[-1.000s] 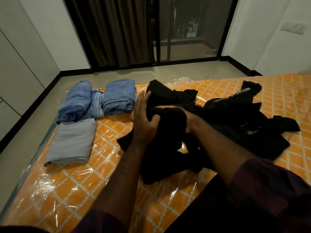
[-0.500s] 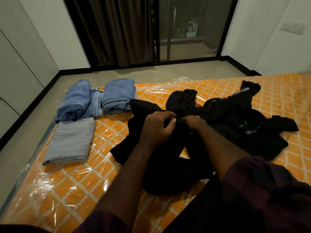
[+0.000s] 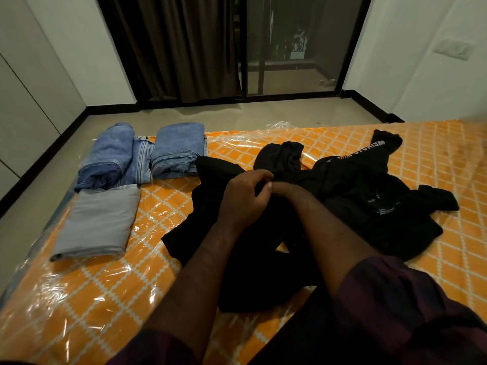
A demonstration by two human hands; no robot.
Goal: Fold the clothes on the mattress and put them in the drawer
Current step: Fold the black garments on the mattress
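Black clothes lie rumpled mid-mattress, the heap's long axis running from near centre to far right, one white-lettered sleeve pointing away. Left hand curls its fingers, pinching soft dark fabric; right hand, mostly hidden behind it, seems to grip the same bunch. Folded jeans and grey cloth rest far left on orange, plastic-wrapped lattice.

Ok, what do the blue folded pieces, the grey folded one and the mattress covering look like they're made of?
Blue folded garments: denim, likely; faded wash, visible seam stitching. Grey folded cloth: smooth, matte thin woven fabric, perhaps cotton; hard to tell. Orange lattice-patterned mattress: wrapped in clear plastic film; glossy wrinkles catch the light.
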